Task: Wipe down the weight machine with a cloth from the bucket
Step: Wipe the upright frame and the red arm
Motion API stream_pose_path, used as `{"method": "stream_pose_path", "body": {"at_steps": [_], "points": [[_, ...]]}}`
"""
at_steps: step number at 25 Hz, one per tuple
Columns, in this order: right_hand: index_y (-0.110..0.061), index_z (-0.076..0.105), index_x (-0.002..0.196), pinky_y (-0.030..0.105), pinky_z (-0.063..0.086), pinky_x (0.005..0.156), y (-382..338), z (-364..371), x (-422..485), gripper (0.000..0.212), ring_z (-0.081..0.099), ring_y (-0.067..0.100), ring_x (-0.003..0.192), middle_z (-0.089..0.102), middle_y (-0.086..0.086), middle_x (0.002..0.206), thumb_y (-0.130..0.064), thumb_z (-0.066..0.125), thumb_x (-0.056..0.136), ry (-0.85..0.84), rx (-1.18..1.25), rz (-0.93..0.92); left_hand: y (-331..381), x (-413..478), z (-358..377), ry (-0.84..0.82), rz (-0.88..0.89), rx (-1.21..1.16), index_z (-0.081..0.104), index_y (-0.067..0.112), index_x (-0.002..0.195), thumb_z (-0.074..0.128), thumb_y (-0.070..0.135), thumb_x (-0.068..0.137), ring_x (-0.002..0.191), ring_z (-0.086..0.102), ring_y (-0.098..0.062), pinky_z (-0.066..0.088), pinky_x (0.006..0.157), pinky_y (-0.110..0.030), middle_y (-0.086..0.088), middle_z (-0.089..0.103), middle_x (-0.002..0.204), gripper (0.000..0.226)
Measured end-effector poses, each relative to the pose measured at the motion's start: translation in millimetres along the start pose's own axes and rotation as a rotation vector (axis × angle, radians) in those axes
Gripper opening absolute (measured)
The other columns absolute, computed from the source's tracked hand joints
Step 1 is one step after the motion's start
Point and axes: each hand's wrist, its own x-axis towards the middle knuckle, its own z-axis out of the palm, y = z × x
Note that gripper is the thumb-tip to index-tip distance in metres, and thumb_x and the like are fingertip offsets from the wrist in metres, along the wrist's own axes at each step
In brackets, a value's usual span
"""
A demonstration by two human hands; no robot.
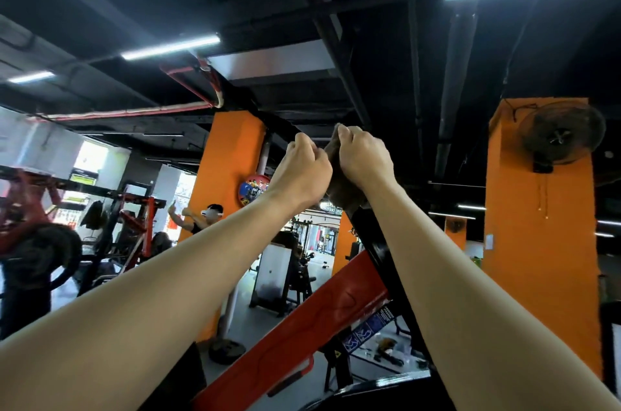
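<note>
Both arms stretched way up, left hand (302,172) and right hand (364,158) fisted side by side, gripping brown cloth (342,185) atop black machine upright (379,242).

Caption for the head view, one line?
Left hand and right hand grip a brown cloth atop the black bar of the red weight machine.

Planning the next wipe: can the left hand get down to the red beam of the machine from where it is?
Probably yes. The left hand and right hand both grip the cloth up on the black upright; the red beam runs below, between the forearms, with nothing across it.
</note>
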Motion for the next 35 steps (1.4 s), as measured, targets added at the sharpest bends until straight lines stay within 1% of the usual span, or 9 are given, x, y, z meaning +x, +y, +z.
{"method": "stream_pose_path", "body": {"at_steps": [3, 5, 9, 15, 19, 25, 29, 32, 35], "points": [[-0.008, 0.059, 0.119, 0.039, 0.041, 0.075, 17.1, -3.3, -22.2, 0.049, 0.064, 0.038, 0.105, 0.069, 0.015, 0.112, -0.041, 0.023, 0.111, 0.104, -0.147, -0.03, 6.5, 0.9, 8.1, -0.007, 0.011, 0.031, 0.046, 0.019, 0.121, 0.039, 0.028, 0.105, 0.101, 0.055, -0.019, 0.048, 0.085, -0.036, -0.005, 0.049, 0.127, 0.02], [-0.006, 0.058, 0.115, 0.038, 0.037, 0.073, 29.6, -10.7, -31.7, 0.049, 0.064, 0.041, 0.102, 0.068, 0.017, 0.109, -0.04, 0.022, 0.112, 0.071, -0.214, 0.015, 10.4, 0.1, 14.9, -0.019, 0.003, 0.046, 0.043, 0.019, 0.139, 0.037, 0.026, 0.104, 0.12, 0.052, -0.023, 0.046, 0.103, -0.041, -0.004, 0.045, 0.142, 0.036], [-0.007, 0.059, 0.115, 0.037, 0.041, 0.075, 34.4, -11.9, -19.4, 0.044, 0.064, 0.039, 0.102, 0.069, 0.017, 0.107, -0.036, 0.026, 0.112, 0.037, -0.047, 0.021, 12.8, -2.7, 24.6, -0.049, -0.011, 0.062, 0.033, 0.019, 0.155, 0.034, 0.021, 0.101, 0.14, 0.039, -0.023, 0.036, 0.117, -0.043, 0.001, 0.032, 0.159, 0.054], [-0.019, 0.061, 0.136, 0.043, 0.048, 0.097, 31.9, -15.9, -22.5, 0.042, 0.061, 0.031, 0.115, 0.071, 0.009, 0.121, -0.03, 0.032, 0.108, 0.042, 0.098, -0.073, -0.9, 9.7, 29.1, -0.068, 0.001, 0.081, 0.043, 0.022, 0.15, 0.038, 0.023, 0.097, 0.124, 0.054, -0.024, 0.049, 0.104, -0.045, 0.002, 0.038, 0.153, 0.053], [-0.014, 0.066, 0.127, 0.04, 0.052, 0.088, 35.8, -19.8, -21.1, 0.04, 0.064, 0.033, 0.104, 0.072, 0.012, 0.111, -0.028, 0.033, 0.109, 0.034, 0.075, -0.109, -6.6, 15.3, 31.8, -0.045, 0.012, 0.091, 0.041, 0.024, 0.151, 0.039, 0.028, 0.098, 0.128, 0.047, -0.021, 0.045, 0.109, -0.044, 0.003, 0.037, 0.147, 0.053], [-0.011, 0.06, 0.131, 0.027, 0.036, 0.085, 34.8, -14.7, 15.1, 0.037, 0.056, 0.031, 0.121, 0.064, 0.011, 0.128, -0.023, 0.032, 0.109, -0.09, 0.218, 0.084, -17.8, 18.2, 37.8, -0.004, 0.06, 0.125, 0.046, 0.027, 0.139, 0.052, 0.024, 0.094, 0.117, 0.045, -0.017, 0.045, 0.101, -0.035, 0.004, 0.039, 0.134, 0.046], [-0.008, 0.054, 0.119, 0.037, 0.048, 0.078, 34.6, -14.7, 7.4, 0.026, 0.061, 0.03, 0.092, 0.064, 0.01, 0.1, -0.026, 0.038, 0.109, -0.033, 0.197, 0.024, -23.3, 21.7, 35.3, -0.002, 0.111, 0.166, 0.043, 0.021, 0.143, 0.059, 0.019, 0.096, 0.122, 0.045, -0.02, 0.042, 0.101, -0.031, -0.001, 0.039, 0.138, 0.05], [-0.001, 0.069, 0.108, 0.028, 0.043, 0.064, 42.1, -15.8, 19.5, 0.03, 0.063, 0.029, 0.09, 0.069, 0.013, 0.097, -0.026, 0.053, 0.104, -0.051, 0.264, 0.161, -26.1, 23.9, 34.5, -0.001, 0.131, 0.183, 0.042, 0.017, 0.141, 0.064, 0.018, 0.094, 0.124, 0.046, -0.022, 0.037, 0.098, -0.026, -0.004, 0.04, 0.138, 0.052], [-0.004, 0.074, 0.089, 0.032, 0.045, 0.068, 47.7, -17.6, 20.2, 0.032, 0.065, 0.031, 0.088, 0.068, 0.009, 0.082, -0.029, 0.058, 0.099, -0.046, 0.307, 0.26, -27.4, 24.9, 33.9, -0.006, 0.141, 0.181, 0.043, 0.016, 0.138, 0.065, 0.016, 0.093, 0.122, 0.047, -0.024, 0.042, 0.1, -0.031, -0.005, 0.041, 0.134, 0.05]]}}
